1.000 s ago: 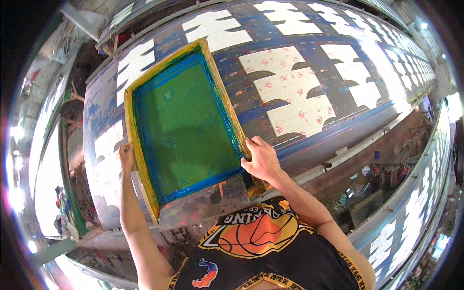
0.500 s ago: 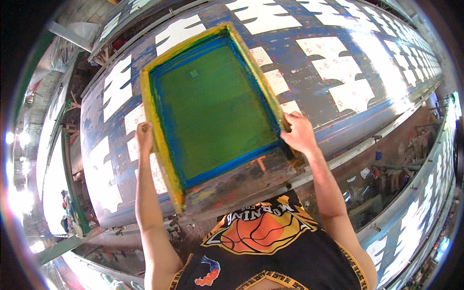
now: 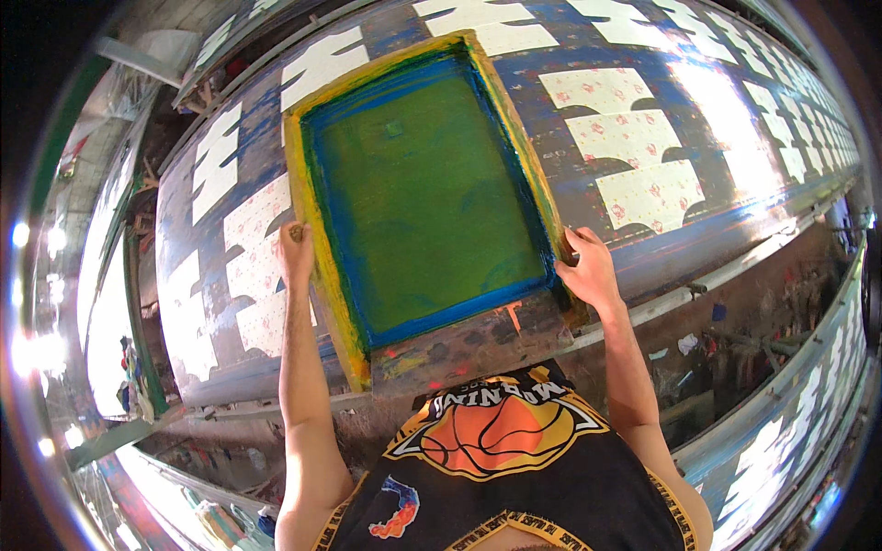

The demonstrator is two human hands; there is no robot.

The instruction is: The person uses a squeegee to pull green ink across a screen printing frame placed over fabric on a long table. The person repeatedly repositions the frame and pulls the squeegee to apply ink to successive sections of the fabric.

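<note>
A screen-printing frame (image 3: 432, 202) with green mesh, blue inner edges and yellow-stained sides lies over the long table (image 3: 663, 262) in front of me. My left hand (image 3: 294, 255) is closed round its left side. At the right side, close to the near corner, my right hand (image 3: 591, 271) grips the edge with thumb and fingers. Cut white fabric pieces with a small reddish floral print (image 3: 634, 142) show to the right of the frame, and similar pieces (image 3: 257, 262) to its left. Faint curved shapes show through the mesh; what lies beneath is partly hidden.
A stained board (image 3: 469, 347) extends from the frame's near end toward my body. Along the table's near side runs a rail (image 3: 682, 298). Plain white pieces (image 3: 491, 28) lie farther back. Other long tables stand at the lower right (image 3: 781, 459) and far left (image 3: 108, 331).
The frame and both hands have shifted slightly to the right in view. Curved shapes now show through the mesh, and more of the printed fabric on either side is visible. Both hands keep their grip.
</note>
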